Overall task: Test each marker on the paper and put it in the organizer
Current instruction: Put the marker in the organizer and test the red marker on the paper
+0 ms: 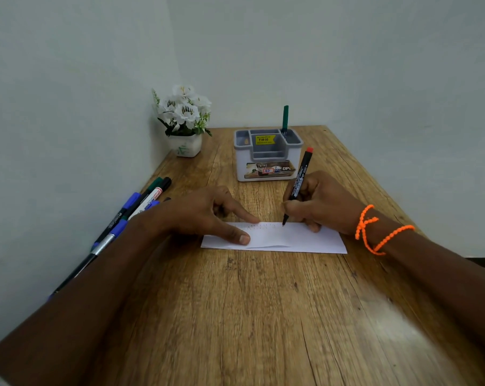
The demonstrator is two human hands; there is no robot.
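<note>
Red-capped marker (299, 185), pinched in right hand (319, 203), is touching paper (305, 240) mid-frame; left hand (205, 213) w/ spread fingers is pinning it. One green marker (285, 118) in organizer (266, 156); several markers (135, 207) waiting at left.
</note>
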